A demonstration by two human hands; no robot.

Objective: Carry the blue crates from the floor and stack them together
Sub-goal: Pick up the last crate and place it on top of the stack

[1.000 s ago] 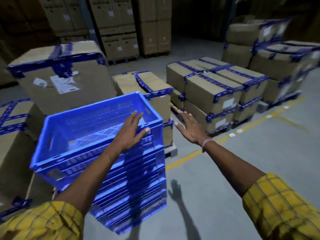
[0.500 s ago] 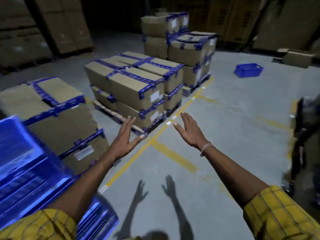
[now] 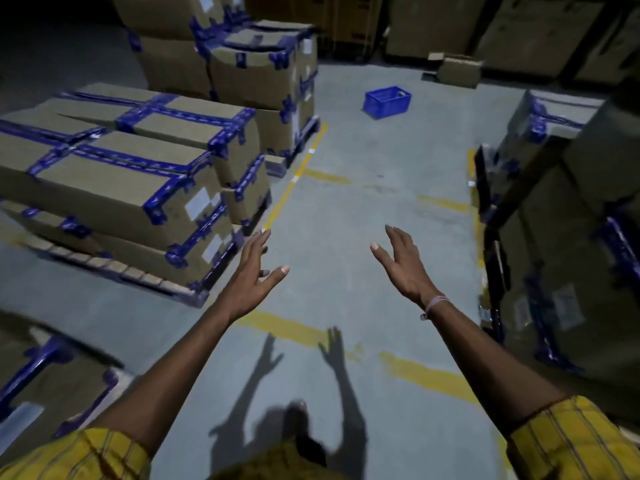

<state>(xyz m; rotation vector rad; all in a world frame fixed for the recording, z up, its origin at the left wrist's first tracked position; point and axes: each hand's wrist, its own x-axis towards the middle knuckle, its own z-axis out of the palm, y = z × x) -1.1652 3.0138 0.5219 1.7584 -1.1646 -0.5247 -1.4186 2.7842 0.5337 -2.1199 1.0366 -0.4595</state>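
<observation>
Left hand point(image 3: 254, 271), right hand point(image 3: 403, 266) — outstretched, fingers straight.

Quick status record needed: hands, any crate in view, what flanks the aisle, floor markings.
left hand: open, fingers spread, holding nothing
right hand: open, holding nothing, band at the wrist
blue crate: one, alone on the floor far ahead, upright
left of aisle: taped cartons stacked on a pallet
right of aisle: more cartons, blurred
floor: grey, yellow lines along and across the aisle
aisle between hands and crate: no obstacle visible
</observation>
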